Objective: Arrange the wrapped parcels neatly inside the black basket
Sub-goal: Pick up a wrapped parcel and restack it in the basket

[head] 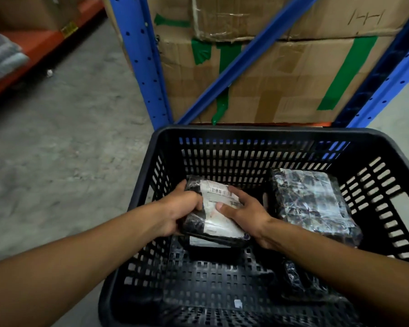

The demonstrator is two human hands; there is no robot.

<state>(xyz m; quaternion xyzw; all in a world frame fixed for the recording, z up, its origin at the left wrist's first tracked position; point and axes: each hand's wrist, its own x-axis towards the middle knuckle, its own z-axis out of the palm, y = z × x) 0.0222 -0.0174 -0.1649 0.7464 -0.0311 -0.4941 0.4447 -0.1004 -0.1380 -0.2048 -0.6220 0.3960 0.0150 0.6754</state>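
both hands are closed on one item: a black plastic-wrapped parcel with a white barcode shipping label [216, 210]. the left hand [178, 210] clamps its left long edge, fingers curled over the top and wrapped round the side. the right hand [244, 212] lies flatter on the label, thumb pressing the face and fingers reaching the far right corner. neither hand is free.

the held parcel sits in the far-left part of the black slotted plastic basket [257, 132], on or just above a second labelled black parcel [208, 243] whose near edge shows beneath it. whether the two touch cannot be told. its long axis runs from far left to near right, slightly skewed against the basket walls.

to the right, apart from the grip, lies a larger rectangular parcel in glossy crinkled wrap [314, 204], long axis roughly parallel and close to the right wall. a dark film-wrapped bundle [302, 282] rests near right, partly hidden by the right forearm.

judgement: the coming move is a small rotation to square the held parcel with the one below. the left hand, at the edge, is better placed to steer.
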